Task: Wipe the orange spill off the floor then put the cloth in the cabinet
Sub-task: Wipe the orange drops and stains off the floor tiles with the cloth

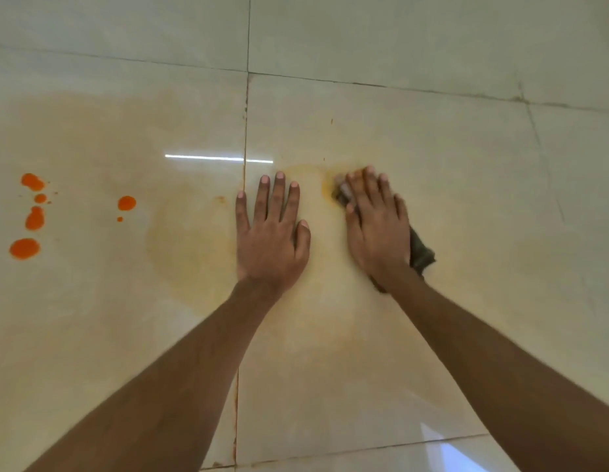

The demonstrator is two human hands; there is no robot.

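My right hand (376, 226) presses flat on a dark grey cloth (421, 252) against the tiled floor, and the cloth pokes out past my fingertips and beside my wrist. An orange-yellow smear (328, 187) lies just left of those fingertips. My left hand (270, 233) rests palm-down on the floor with fingers spread, holding nothing. Several bright orange drops (25, 248) sit far to the left, with a lone orange drop (127, 203) nearer the middle. A pale yellow film (190, 247) stains the tile left of my left hand. No cabinet is in view.
Glossy cream floor tiles (432, 46) fill the whole view, with dark grout lines (245, 137) crossing between my hands and above them. The grout line running toward me is tinted orange. A light reflection streaks the floor above my left hand.
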